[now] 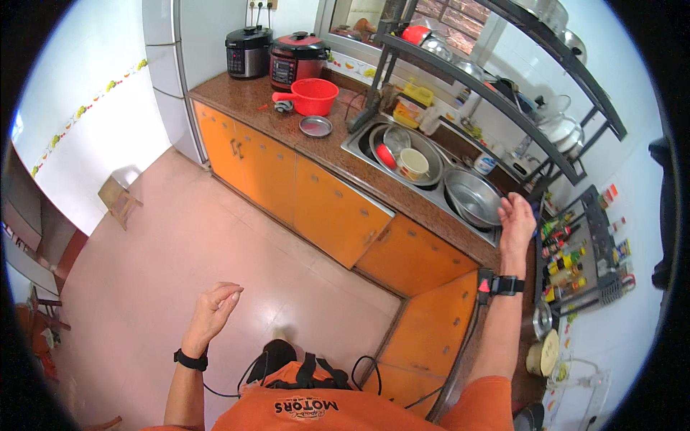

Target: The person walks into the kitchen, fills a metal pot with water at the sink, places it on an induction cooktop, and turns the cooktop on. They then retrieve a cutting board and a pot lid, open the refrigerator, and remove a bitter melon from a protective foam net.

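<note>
My left hand [213,312] hangs over the tiled floor, thumb against the fingers and nothing seen between them. My right hand [517,223] is raised at the right end of the double sink, fingers curled; whether it holds anything cannot be told. Just left of it, a steel basin [471,195] sits in the right sink bowl; contact with its rim is unclear. In the other bowl a larger steel basin [374,139] contains a cream-coloured container [413,163], a red bowl [385,156] and a metal strainer [397,139].
A black rack [485,94] with dishes spans the sink. On the brown countertop [245,102] stand two electric cookers [249,54], a red plastic dipper [315,97] and a steel plate [316,127]. A condiment shelf [593,226] is at right. A wooden stool [117,199] stands by the wall.
</note>
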`<state>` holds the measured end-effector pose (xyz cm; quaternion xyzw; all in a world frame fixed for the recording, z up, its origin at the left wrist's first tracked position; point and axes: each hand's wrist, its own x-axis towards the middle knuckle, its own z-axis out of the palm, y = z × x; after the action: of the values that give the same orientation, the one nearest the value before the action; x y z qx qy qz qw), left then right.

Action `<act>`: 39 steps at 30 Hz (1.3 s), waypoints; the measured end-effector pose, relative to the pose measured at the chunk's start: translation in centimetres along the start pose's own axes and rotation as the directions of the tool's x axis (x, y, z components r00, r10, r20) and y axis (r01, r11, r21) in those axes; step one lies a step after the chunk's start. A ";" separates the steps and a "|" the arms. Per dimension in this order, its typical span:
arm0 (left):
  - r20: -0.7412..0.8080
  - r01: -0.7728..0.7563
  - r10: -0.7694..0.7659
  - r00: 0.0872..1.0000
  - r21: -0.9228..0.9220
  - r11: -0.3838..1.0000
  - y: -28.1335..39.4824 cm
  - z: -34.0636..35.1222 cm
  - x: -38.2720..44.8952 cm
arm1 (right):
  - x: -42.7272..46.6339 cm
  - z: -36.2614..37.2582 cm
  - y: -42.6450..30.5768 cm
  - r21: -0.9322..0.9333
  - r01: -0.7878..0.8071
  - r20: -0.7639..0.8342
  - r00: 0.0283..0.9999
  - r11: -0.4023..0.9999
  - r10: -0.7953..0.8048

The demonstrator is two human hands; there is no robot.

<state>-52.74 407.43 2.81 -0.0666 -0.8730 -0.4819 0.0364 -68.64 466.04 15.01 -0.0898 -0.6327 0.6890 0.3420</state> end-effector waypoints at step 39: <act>-0.036 0.056 -0.058 0.998 -0.045 0.997 5.0 20.4 33.1 | 41.8 -0.8 -4.1 0.097 0.406 -0.362 0.865 0.909 -0.347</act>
<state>-84.69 430.00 0.31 -0.0336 -0.8628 -0.5031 0.0374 -98.10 490.99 31.66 -0.0513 -0.5090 0.6344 0.5796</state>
